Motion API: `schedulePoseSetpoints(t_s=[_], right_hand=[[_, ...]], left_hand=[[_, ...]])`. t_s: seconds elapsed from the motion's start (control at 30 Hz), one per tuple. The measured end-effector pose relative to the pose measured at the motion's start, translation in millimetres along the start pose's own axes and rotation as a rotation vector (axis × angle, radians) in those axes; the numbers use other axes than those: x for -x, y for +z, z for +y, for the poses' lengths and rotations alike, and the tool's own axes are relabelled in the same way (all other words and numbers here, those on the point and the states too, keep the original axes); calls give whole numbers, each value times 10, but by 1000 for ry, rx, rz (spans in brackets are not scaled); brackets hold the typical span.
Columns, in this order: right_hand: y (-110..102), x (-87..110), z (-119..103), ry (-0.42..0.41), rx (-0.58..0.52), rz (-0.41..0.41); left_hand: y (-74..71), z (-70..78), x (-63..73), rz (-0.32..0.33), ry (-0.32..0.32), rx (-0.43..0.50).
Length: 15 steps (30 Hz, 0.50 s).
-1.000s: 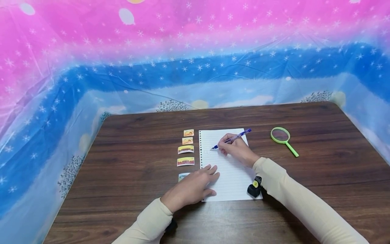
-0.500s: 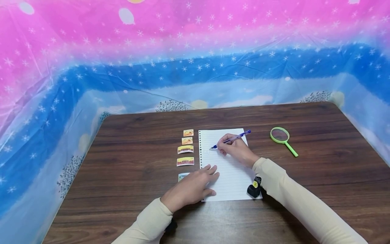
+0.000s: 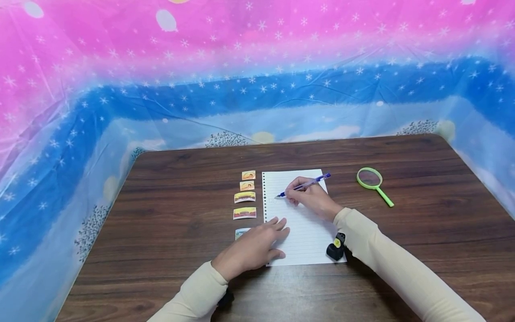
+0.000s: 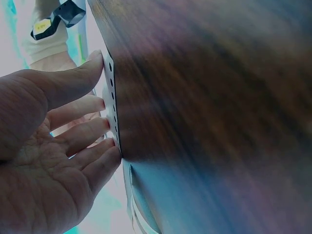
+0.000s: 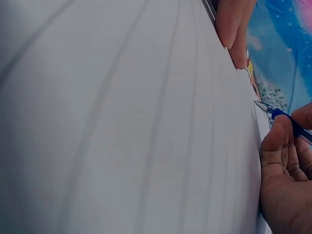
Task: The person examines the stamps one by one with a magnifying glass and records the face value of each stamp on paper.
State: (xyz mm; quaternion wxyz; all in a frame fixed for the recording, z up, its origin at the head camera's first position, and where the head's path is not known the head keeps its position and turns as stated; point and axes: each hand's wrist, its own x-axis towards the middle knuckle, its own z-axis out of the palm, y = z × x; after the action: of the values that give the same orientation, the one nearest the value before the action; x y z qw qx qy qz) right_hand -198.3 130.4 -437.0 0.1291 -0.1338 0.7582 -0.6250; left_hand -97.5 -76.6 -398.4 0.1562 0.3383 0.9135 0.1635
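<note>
A lined, punched sheet of paper (image 3: 310, 241) lies on the dark wooden table. My right hand (image 3: 310, 195) pinches a blue pen (image 3: 310, 182), its tip at the paper's upper left beside some faint marks. The right wrist view shows the pen tip (image 5: 261, 105) at the page surface. My left hand (image 3: 257, 245) rests with spread fingers on the sheet's lower left edge. In the left wrist view the thumb and fingertips (image 4: 105, 124) touch the paper by its punched holes. Left of the sheet runs a column of small printed cards (image 3: 244, 213); the lowest is partly covered by my left hand.
A green magnifying glass (image 3: 369, 178) lies right of the paper, handle toward the front right. A snowflake-patterned cloth (image 3: 241, 98) hangs behind and around the table (image 3: 169, 223). Black wrist cameras (image 3: 335, 249) sit on the sleeves.
The pen tip has shifted slightly left across the paper, with the right hand moving a little along with it. The left hand, cards and magnifying glass stay in place.
</note>
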Motion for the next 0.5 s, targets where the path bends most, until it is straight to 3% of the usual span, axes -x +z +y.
schedulePoseSetpoints(t_s=[0.23, 0.5], right_hand=[[-6, 10, -8, 17, 0, 18], [-44, 1, -69, 135, 22, 44]], left_hand=[[20, 8, 4, 8, 4, -17], [27, -10, 3, 69, 56, -77]])
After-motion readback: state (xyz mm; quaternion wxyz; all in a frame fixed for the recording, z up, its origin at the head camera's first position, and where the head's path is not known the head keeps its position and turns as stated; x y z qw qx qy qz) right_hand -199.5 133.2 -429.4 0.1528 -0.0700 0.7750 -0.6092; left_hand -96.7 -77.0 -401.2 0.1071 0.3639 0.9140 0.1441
